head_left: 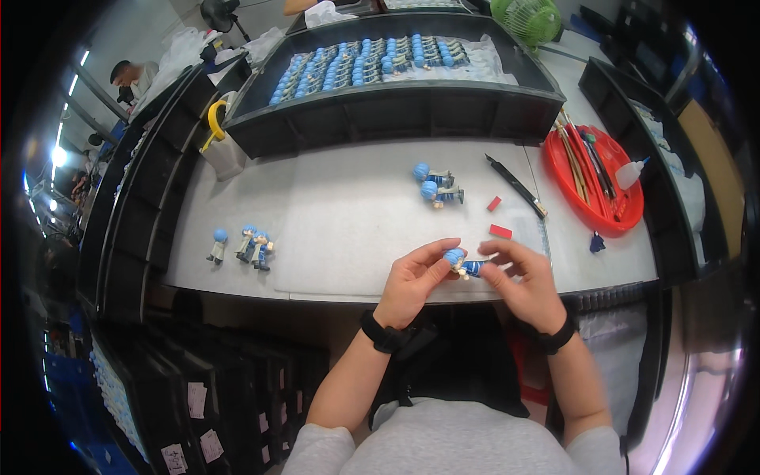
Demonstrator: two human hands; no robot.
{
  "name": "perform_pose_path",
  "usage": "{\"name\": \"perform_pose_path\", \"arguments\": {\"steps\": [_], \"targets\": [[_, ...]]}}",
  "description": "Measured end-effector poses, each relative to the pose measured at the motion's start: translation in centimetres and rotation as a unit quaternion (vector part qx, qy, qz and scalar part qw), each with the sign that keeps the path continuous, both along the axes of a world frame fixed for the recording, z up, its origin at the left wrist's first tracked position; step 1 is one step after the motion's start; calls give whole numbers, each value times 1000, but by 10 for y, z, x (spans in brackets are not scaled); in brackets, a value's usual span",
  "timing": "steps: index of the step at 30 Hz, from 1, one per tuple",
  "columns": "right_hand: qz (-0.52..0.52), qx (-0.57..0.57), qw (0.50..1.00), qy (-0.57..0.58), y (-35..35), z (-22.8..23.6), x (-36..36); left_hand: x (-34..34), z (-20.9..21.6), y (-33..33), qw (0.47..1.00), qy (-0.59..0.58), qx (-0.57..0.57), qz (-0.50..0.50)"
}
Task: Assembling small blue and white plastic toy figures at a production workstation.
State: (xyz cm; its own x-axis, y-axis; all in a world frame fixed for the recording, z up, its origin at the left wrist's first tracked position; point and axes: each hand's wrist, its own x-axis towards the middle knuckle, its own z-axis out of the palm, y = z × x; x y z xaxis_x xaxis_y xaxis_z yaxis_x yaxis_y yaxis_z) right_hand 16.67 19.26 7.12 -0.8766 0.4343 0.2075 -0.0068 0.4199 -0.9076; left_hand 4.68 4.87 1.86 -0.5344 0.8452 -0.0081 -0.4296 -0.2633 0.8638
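A small figurine [473, 267] with blue hair and a blue-and-white body lies sideways between my hands, just above the table's near edge. The thumb and fingers of my left hand [412, 279] pinch it at the head. Curled round its lower end is my right hand [522, 279], thumb close against the body; its legs are partly hidden there. Two similar figurines [437, 190] lie beyond my hands. Several more [257, 247] rest at the left of the table. Near my right hand are two red blocks [500, 231] and a black pen-like knife [516, 186].
A large black tray [396, 115] at the back holds rows of blue-haired figurines. On the right, a red bowl [556, 178] contains brushes and a white squeeze bottle [631, 174]; a dark blue piece [597, 242] lies before it. A cup [226, 158] with a yellow-handled tool stands left.
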Motion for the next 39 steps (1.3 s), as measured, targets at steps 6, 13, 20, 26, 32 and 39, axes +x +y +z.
{"name": "perform_pose_path", "arguments": {"steps": [6, 13, 20, 26, 32, 39], "targets": [[-14, 158, 987, 15, 33, 35, -9, 5, 5, 2, 999, 4, 9, 43], [63, 171, 978, 102, -28, 17, -4, 7, 1, 0, 997, -20, 43, 59], [0, 325, 946, 14, -48, 4, 10, 8, -3, 1, 994, -8, 59, 92], [-73, 284, 954, -53, -21, 24, 12, 11, -6, 2, 992, 36, 60, 110], [-27, 390, 920, -29, 64, 25, -31, 11, -4, 5, 992, 38, 56, 107], [-92, 325, 925, -172, 80, 31, -59, 13, -4, 5, 991, 45, 55, 114]]}}
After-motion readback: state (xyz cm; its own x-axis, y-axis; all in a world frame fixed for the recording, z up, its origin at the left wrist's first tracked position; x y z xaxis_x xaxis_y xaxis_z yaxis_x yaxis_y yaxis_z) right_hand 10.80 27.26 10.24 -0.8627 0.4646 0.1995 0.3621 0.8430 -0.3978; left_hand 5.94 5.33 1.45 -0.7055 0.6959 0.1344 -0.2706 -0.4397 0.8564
